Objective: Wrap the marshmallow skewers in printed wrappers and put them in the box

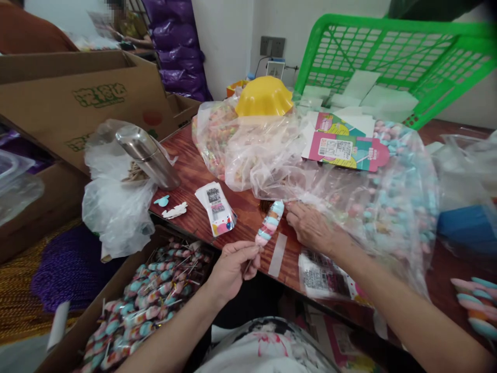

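Head view: the lolly point(269, 224) is taken as landmark. It's held over the near edge of the table point(245, 210), tilted, its blue tip up & away. Its stick is pinched low betw. thumb & fingers of the left hand point(235, 264) — prob. so that the striped part isn't covered or squashed.

The right hand point(310, 225) is set just right of the lolly's tip, fingers bent & lowered by the edge of the clear bag point(407, 207). Whether anything is gripped there can't be told, as the fingertips are partly hidden. Some brown bits point(264, 206) are seen just behind the lolly, near those fingertips.

Left of the lolly, the labels point(218, 210) are laid in a loosely fanned stack, presumably so that single ones can be picked off. Nearer & to its right, a pale strip point(278, 255) is laid flat, w/ printed packs point(324, 277) past it, partly under the right forearm. Below & left of it, the carton point(83, 322) is placed lower than the table, filled w/ more lollies point(140, 300) — handy for the left hand, it'd seem. The flask point(149, 155) is stood farther left, apart from it; beyond it, flat cards point(341, 150) are rested on the bag, prob. for lack of table room.
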Motion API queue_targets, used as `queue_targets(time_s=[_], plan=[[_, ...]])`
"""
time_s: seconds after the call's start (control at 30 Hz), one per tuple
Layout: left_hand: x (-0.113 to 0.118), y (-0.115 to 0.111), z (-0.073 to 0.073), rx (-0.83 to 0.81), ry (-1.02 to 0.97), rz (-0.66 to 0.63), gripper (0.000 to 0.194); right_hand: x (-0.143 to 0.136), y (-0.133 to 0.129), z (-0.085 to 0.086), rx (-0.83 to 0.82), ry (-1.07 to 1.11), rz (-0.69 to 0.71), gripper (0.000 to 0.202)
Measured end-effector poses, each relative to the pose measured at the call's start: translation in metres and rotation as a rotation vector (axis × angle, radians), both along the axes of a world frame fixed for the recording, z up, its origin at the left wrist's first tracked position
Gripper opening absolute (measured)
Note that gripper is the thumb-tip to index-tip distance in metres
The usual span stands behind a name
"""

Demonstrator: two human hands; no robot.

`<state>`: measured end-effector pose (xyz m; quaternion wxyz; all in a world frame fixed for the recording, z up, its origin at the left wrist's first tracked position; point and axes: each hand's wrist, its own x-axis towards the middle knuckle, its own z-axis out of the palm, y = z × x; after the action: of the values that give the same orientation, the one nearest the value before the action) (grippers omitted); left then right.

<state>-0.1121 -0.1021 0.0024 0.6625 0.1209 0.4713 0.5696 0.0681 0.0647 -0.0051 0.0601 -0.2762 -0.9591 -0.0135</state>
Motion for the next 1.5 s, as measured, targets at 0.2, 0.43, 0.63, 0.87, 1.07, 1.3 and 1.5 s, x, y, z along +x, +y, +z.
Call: queue_targets(time_s=[0.2, 0.43, 0.63, 0.87, 1.07, 1.3, 1.5], plan=[[0.016, 0.021, 0.010, 0.214, 0.015, 0.051, 0.016, 0.018, -0.025, 0.030, -0.111, 0.187, -0.117, 0.021], [0.056, 0.056, 0.025, 0.395, 0.022, 0.055, 0.013, 0.017, -0.066, 0.044, -0.322, 0.611, -0.146, 0.016], [0.061, 0.100, 0.016, 0.400, 0.130, 0.033, 0.018, 0.024, -0.040, 0.024, -0.349, 0.730, -0.250, 0.019], [0.050, 0.107, 0.016, 0.397, 0.317, 0.066, 0.021, 0.035, -0.028, 0.017, -0.314, 0.787, -0.320, 0.021], [0.049, 0.099, 0.012, 0.338, 0.474, 0.009, 0.017, 0.050, -0.044, 0.013, -0.313, 0.924, -0.322, 0.022], [0.055, 0.101, 0.010, 0.326, 0.514, 0.041, 0.019, 0.049, -0.030, 0.009, -0.255, 0.945, -0.340, 0.029], [0.049, 0.097, 0.010, 0.336, 0.557, 0.015, 0.018, 0.035, -0.052, 0.034, -0.158, 1.019, -0.243, 0.034]])
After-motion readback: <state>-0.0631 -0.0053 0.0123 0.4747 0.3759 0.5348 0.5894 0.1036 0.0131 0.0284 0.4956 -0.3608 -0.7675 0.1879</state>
